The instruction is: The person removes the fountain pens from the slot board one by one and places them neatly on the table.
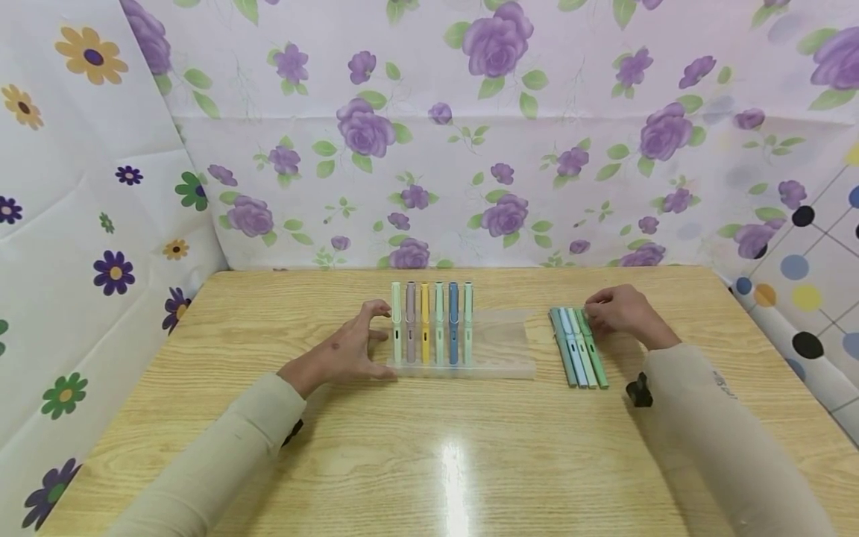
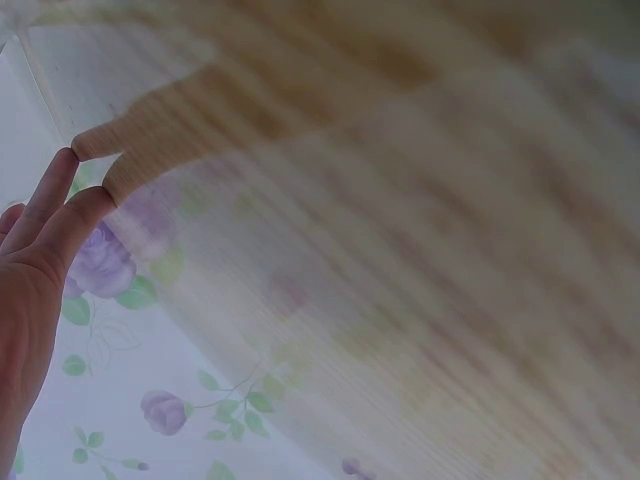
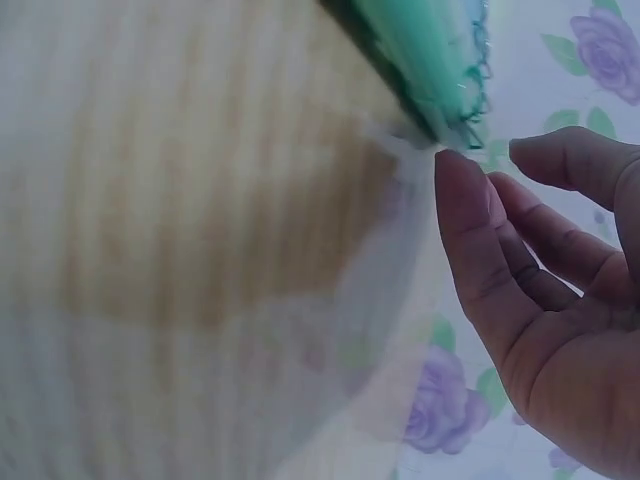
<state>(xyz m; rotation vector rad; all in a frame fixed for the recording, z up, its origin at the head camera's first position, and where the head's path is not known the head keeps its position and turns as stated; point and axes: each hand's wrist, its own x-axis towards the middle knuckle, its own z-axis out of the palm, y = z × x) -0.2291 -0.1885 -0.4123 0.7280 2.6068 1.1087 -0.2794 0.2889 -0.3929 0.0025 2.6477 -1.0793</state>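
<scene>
A clear plastic tray (image 1: 503,347) lies on the wooden table (image 1: 429,462) with several pastel pens (image 1: 432,324) side by side in its left half. My left hand (image 1: 379,337) rests at the tray's left end, fingers spread and fairly straight; in the left wrist view these fingers (image 2: 60,195) touch the surface. Right of the tray lie several loose pens (image 1: 579,349), teal, blue and green. My right hand (image 1: 592,317) sits at their far ends. In the right wrist view its thumb (image 3: 470,230) touches the tip of the green pen (image 3: 420,50), and nothing is held between the fingers.
Floral cloth walls stand close behind the table and along its left side; a dotted cloth hangs on the right. The tray's right half holds no pens. A black strap piece (image 1: 639,391) shows by my right sleeve.
</scene>
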